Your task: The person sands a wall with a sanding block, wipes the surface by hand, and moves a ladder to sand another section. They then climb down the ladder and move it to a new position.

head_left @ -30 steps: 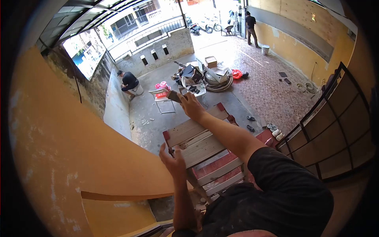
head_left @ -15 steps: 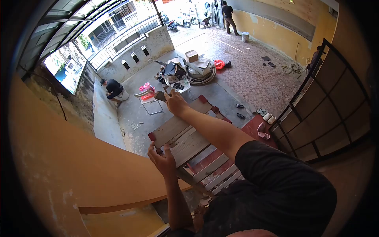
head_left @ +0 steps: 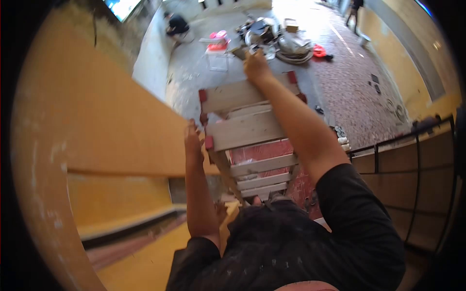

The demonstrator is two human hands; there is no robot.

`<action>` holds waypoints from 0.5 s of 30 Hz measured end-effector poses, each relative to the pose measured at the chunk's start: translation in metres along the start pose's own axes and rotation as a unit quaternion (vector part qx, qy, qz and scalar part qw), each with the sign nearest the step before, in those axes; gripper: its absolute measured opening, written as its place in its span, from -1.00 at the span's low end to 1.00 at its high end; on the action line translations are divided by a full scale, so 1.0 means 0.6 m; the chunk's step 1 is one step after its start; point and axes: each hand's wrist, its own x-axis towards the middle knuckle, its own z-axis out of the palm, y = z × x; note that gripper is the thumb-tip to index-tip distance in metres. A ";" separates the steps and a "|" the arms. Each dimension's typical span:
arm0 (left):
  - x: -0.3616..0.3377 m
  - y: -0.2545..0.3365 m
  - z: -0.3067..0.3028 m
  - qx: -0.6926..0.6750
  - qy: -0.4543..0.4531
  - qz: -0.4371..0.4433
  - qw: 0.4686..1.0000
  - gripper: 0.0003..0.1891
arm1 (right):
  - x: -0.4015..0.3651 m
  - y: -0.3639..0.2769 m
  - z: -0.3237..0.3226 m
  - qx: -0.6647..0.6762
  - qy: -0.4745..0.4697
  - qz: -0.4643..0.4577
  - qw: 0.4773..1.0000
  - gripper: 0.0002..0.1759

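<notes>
My right hand [head_left: 257, 67] is closed around the handle of a flat, wide-bladed scraper [head_left: 239, 52], held out over the far side of a wooden stepladder [head_left: 250, 128]. The ladder has pale planks with red corners and slats running down toward my legs. To the left of its top, my left hand [head_left: 192, 138] is raised beside the edge of the orange wall [head_left: 121, 116]. Its fingers point up, slightly apart, with nothing visible in them.
Below, a white folding chair [head_left: 217, 56] carries pink and red items. A heap of covered goods and coiled hose [head_left: 295, 51] lies beyond. One person [head_left: 177, 25] crouches by the left wall; another [head_left: 355, 12] stands far right. A black metal-framed gate [head_left: 417, 179] rises at right.
My view has tilted down and turned, so the ladder appears squarer to me. My left hand has come away from the ladder's top edge toward the wall. The right hand keeps the scraper.
</notes>
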 end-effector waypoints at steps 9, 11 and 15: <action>-0.074 -0.048 -0.002 -0.196 -0.036 -0.005 0.980 -0.30 | -0.001 0.003 0.004 0.060 -0.039 -0.009 0.997 -0.57; -0.081 -0.010 0.013 -0.137 0.005 -0.001 0.990 -0.38 | 0.006 0.004 0.005 0.032 -0.064 -0.029 0.997 -0.54; -0.064 0.026 0.025 -0.033 0.043 0.104 0.993 -0.50 | 0.042 0.026 0.035 -0.014 -0.064 -0.204 0.977 -0.54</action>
